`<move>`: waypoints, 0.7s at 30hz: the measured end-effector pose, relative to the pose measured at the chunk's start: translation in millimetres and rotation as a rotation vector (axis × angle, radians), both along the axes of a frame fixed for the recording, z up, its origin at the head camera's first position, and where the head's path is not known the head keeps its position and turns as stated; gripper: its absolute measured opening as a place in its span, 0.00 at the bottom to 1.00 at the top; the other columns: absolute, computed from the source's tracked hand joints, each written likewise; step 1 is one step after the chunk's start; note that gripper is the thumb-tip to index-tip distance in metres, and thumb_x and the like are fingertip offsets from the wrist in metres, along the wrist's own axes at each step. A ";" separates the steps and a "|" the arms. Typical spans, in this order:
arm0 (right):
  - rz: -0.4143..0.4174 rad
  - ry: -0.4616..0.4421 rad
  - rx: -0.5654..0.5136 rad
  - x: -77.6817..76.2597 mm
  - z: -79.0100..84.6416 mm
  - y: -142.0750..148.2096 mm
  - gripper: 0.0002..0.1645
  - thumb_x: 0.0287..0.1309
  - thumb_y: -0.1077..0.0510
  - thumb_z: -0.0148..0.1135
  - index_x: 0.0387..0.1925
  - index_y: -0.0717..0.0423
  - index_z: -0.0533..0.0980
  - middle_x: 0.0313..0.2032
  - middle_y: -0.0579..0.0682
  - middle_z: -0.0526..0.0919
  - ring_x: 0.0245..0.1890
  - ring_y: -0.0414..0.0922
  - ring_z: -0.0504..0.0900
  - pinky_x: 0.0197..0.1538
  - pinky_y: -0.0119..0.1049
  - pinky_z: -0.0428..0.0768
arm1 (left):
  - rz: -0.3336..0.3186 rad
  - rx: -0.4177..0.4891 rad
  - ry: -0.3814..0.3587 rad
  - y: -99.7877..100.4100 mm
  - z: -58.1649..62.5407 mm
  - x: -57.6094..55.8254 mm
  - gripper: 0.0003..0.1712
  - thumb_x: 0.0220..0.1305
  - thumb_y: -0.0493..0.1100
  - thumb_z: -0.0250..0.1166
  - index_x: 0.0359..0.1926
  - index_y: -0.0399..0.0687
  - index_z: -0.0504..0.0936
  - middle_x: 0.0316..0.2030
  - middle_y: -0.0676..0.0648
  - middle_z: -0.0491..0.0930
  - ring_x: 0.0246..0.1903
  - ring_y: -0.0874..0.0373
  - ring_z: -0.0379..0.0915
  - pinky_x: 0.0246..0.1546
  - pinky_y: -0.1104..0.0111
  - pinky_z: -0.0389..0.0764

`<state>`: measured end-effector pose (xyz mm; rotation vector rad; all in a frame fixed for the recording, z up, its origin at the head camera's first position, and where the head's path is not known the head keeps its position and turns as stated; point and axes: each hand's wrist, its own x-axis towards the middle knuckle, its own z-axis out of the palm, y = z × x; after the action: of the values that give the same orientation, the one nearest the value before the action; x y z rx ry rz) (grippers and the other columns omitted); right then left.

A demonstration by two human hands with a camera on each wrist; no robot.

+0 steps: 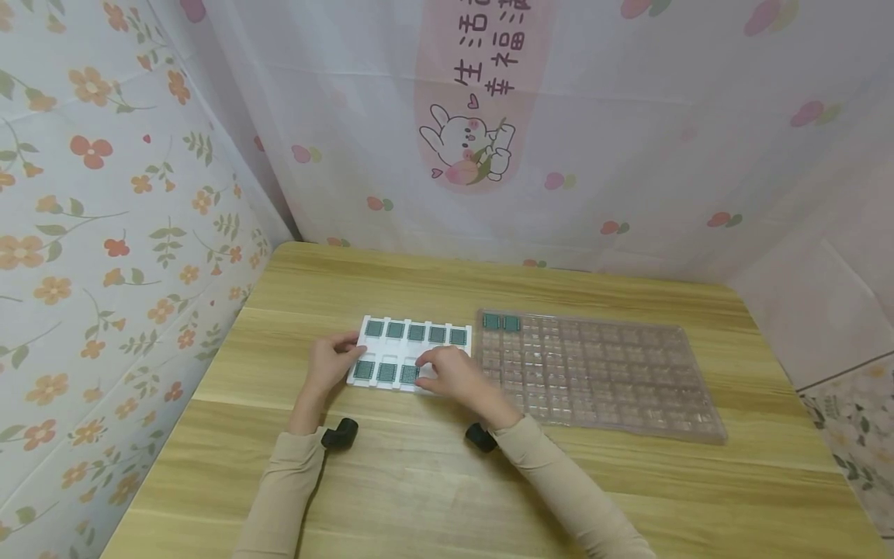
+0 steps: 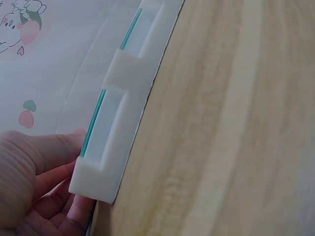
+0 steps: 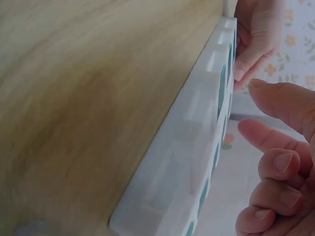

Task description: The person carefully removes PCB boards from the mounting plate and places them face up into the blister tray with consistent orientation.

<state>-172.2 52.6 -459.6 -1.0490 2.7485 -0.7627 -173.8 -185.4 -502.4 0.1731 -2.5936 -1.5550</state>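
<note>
A white plastic tray point(image 1: 380, 349) lies on the table, holding two rows of square green chips point(image 1: 386, 373), thin and board-like. My left hand point(image 1: 330, 365) grips its left end, thumb by the edge of a green chip point(image 2: 93, 123) in the left wrist view. Over the near row's right part hovers my right hand point(image 1: 454, 374), hiding the slots beneath. In the right wrist view its thumb and index finger stand apart with nothing between them, and the other fingers are curled. To the right lies a clear compartment tray point(image 1: 628, 373); two green chips point(image 1: 511, 322) sit in its far-left corner.
The wood-grain table point(image 1: 405, 497) carries both trays, which lie side by side almost touching. A printed curtain point(image 1: 335, 101) hangs behind the far edge, and a flowered one point(image 1: 126, 256) along the left. Black wrist devices point(image 1: 341, 435) sit at both cuffs.
</note>
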 end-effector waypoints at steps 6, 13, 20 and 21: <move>-0.005 0.012 0.005 -0.2 -3.8 -5.4 0.14 0.50 0.56 0.69 0.37 0.61 0.82 0.26 0.50 0.82 0.20 0.37 0.65 0.25 0.28 0.67 | 0.005 0.004 -0.001 -0.1 -1.5 -1.2 0.17 0.54 0.32 0.67 0.46 0.29 0.80 0.35 0.33 0.82 0.33 0.50 0.76 0.28 0.78 0.71; -0.009 0.013 0.005 -0.5 -4.0 -10.3 0.13 0.50 0.57 0.68 0.37 0.61 0.82 0.24 0.49 0.80 0.19 0.36 0.65 0.24 0.27 0.67 | 0.001 0.014 -0.010 0.2 0.3 -1.6 0.18 0.54 0.32 0.67 0.47 0.29 0.80 0.36 0.33 0.81 0.34 0.49 0.76 0.29 0.78 0.71; -0.020 0.017 0.032 0.3 -6.4 -13.6 0.14 0.50 0.57 0.69 0.38 0.62 0.82 0.24 0.50 0.80 0.15 0.34 0.60 0.24 0.27 0.66 | 0.002 -0.005 -0.002 0.6 0.6 -0.6 0.18 0.53 0.32 0.67 0.46 0.29 0.80 0.34 0.34 0.82 0.33 0.50 0.76 0.30 0.78 0.71; -0.022 0.020 0.036 0.2 -7.0 -14.1 0.15 0.50 0.56 0.69 0.38 0.62 0.82 0.25 0.50 0.81 0.15 0.34 0.60 0.25 0.27 0.67 | 0.002 -0.007 0.001 0.6 0.5 -0.7 0.18 0.53 0.32 0.68 0.46 0.29 0.80 0.34 0.34 0.82 0.33 0.50 0.76 0.30 0.78 0.71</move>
<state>-172.0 38.5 -466.6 -1.0269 2.7844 -0.7060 -174.4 -184.8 -501.9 0.1744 -2.5972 -1.5447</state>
